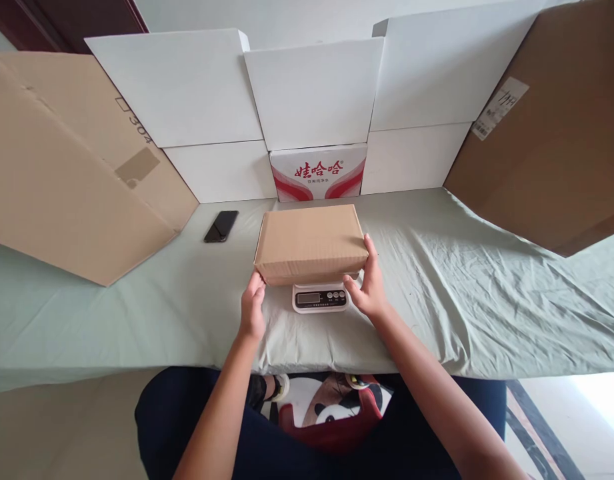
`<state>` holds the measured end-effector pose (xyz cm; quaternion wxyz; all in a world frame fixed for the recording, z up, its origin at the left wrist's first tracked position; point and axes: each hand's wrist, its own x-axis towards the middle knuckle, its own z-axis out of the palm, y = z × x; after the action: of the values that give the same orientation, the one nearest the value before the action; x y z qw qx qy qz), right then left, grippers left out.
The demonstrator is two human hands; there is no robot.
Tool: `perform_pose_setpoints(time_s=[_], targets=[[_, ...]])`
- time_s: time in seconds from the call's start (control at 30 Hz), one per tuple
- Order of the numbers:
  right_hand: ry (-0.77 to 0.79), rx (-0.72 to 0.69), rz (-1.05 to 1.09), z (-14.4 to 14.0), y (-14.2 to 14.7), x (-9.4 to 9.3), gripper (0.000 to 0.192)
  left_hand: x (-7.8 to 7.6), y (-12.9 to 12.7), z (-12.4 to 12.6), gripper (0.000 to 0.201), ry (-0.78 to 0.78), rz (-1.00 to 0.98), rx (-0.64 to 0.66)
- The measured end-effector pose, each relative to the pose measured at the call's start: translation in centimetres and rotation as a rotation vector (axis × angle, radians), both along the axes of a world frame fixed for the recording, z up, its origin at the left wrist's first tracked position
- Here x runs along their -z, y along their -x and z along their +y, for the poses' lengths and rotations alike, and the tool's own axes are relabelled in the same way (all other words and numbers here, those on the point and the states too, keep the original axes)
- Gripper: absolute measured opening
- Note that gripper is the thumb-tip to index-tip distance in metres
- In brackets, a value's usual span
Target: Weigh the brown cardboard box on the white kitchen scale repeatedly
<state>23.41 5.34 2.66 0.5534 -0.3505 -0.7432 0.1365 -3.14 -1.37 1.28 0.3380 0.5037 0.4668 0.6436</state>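
Observation:
A closed brown cardboard box [311, 240] sits on or just over a small white digital kitchen scale [320, 299]; I cannot tell whether its weight rests there. The scale's display and buttons stick out at the front, while its platform is hidden beneath the box. At the box's front left corner, my left hand [253, 307] is closed on the lower edge, its fingertips partly hidden. My right hand [369, 283] grips the right side, fingers along the side wall and thumb near the bottom front edge, close to the scale's buttons.
A black smartphone [221, 227] lies left of the box on the pale green cloth [187, 320]. White boxes [314, 93] and a red-and-white printed carton [319, 173] form a back wall. Large cardboard panels stand at left [81, 167] and right [551, 147].

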Motion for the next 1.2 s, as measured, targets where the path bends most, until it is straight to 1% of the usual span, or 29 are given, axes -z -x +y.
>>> perform_pose_setpoints(time_s=[0.1, 0.17, 0.23, 0.53, 0.73, 0.93, 1.07, 1.2], targets=[[0.092, -0.017, 0.085, -0.1, -0.1, -0.4, 0.085, 0.6, -0.8, 0.2, 0.065, -0.024, 0.022, 0.032], [0.168, -0.018, 0.141, -0.1, -0.2, -0.7, 0.084, 0.6, -1.2, 0.7, 0.067, -0.018, 0.039, 0.055], [0.212, -0.017, 0.173, -0.1, -0.3, -0.9, 0.082, 0.5, -1.4, 1.0, 0.068, -0.001, 0.044, 0.062], [0.223, 0.007, 0.188, -0.7, -0.1, -1.4, 0.072, 0.6, -1.2, 0.3, 0.068, -0.009, 0.046, 0.077], [0.237, 0.039, 0.172, -0.7, -0.1, -1.5, 0.072, 0.5, -1.2, 0.4, 0.068, -0.013, 0.074, 0.057], [0.232, 0.024, 0.16, -0.7, 0.0, -1.6, 0.072, 0.3, -1.3, 0.3, 0.066, -0.013, 0.059, 0.059], [0.228, 0.039, 0.139, -0.7, -0.1, -1.6, 0.071, 0.3, -1.3, 0.3, 0.069, -0.007, 0.065, 0.047], [0.226, 0.02, 0.16, -0.6, -0.1, -1.5, 0.073, 0.3, -1.2, 0.3, 0.07, -0.013, 0.064, 0.057]])
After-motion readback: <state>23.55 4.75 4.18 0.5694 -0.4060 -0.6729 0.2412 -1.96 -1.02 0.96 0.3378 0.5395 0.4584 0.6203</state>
